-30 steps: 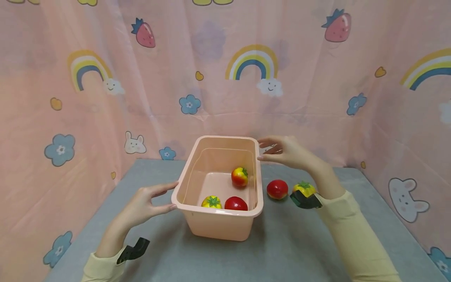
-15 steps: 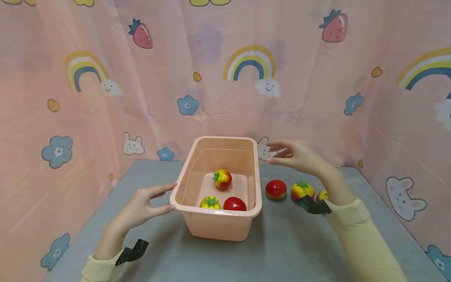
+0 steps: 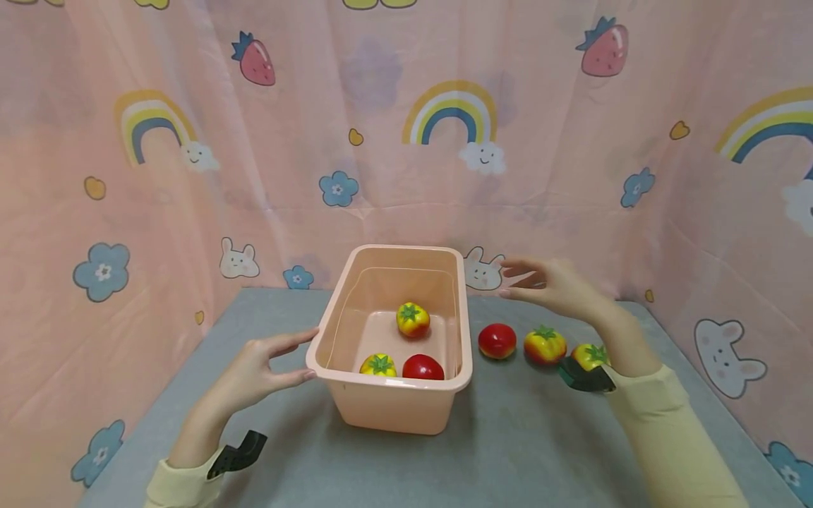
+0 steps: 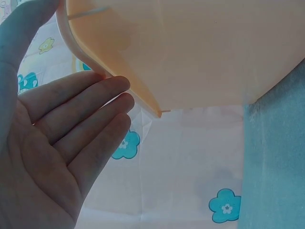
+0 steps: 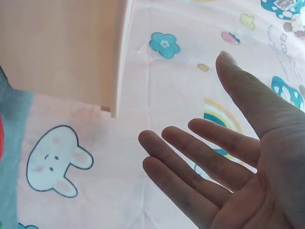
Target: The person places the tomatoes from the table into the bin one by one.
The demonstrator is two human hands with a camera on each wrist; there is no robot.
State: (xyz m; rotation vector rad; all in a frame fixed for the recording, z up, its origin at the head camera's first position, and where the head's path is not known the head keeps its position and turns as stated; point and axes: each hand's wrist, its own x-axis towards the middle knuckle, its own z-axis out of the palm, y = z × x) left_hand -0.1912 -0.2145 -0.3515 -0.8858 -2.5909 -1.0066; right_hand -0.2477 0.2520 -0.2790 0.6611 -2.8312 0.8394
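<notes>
A peach-coloured plastic bin (image 3: 394, 409) stands on the table. My left hand (image 3: 254, 367) touches its left rim with nearly straight fingers (image 4: 95, 100) and thumb. To the right of the bin, my right hand (image 3: 559, 288) is raised with nothing in it, fingers (image 5: 205, 157) relaxed and spread from the thumb. Inside the bin sit a yellow-and-red fruit (image 3: 413, 321) with a green leafy top, a yellow fruit (image 3: 378, 365) with a similar top and a shiny red fruit (image 3: 423, 367). The front wall partly hides the latter two.
Right of the bin, a red fruit (image 3: 497, 341), a yellow-red fruit (image 3: 544, 346) and another yellow-red fruit (image 3: 589, 355) lie in a row, the last partly behind the right wrist's black strap (image 3: 584, 377). A pink patterned curtain (image 3: 286, 212) hangs behind the grey table (image 3: 508, 451).
My right hand has left the bin's right rim and moved right, uncovering the rightmost fruit. The back fruit in the bin rolled left, then partly back. My left hand stays at the rim.
</notes>
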